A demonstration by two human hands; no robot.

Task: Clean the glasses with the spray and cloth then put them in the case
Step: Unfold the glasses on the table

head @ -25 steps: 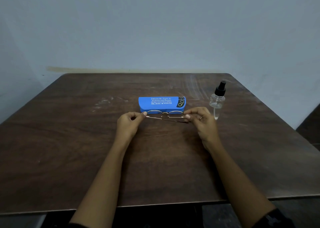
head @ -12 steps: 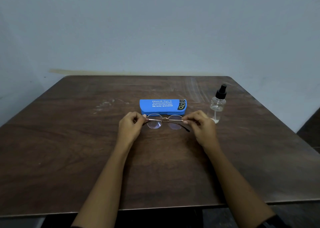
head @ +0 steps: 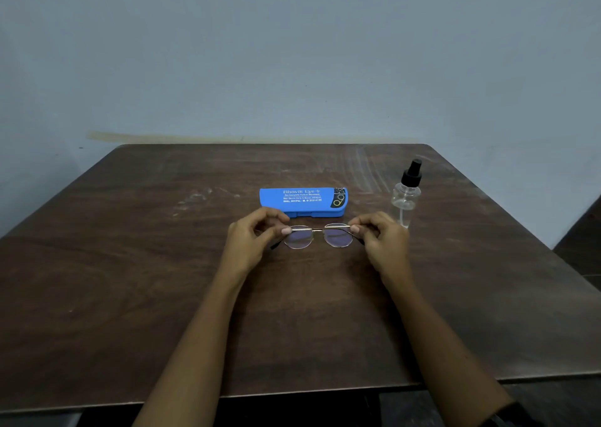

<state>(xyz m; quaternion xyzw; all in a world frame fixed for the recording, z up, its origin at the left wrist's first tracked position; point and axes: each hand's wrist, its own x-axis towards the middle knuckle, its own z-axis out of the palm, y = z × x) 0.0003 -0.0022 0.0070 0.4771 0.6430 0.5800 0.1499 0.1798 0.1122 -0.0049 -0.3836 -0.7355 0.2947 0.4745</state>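
Observation:
Thin gold-rimmed glasses (head: 318, 236) with round lenses hang between my two hands just above the table, lenses facing me. My left hand (head: 252, 239) pinches the frame's left end. The right end is pinched by my right hand (head: 383, 241). A closed blue glasses case (head: 304, 200) with white print lies just behind the glasses. The clear spray bottle (head: 406, 196) with a black nozzle stands upright to the right of the case. No cloth is in view.
The dark wooden table (head: 130, 280) runs back to a pale blue wall. Its far right corner is rounded, and its front edge crosses the bottom of the view. A dark surface shows at the far right beyond the table.
The glasses have turned from edge-on to lenses facing me and come slightly toward me, away from the case. Both hands kept their hold on the frame ends.

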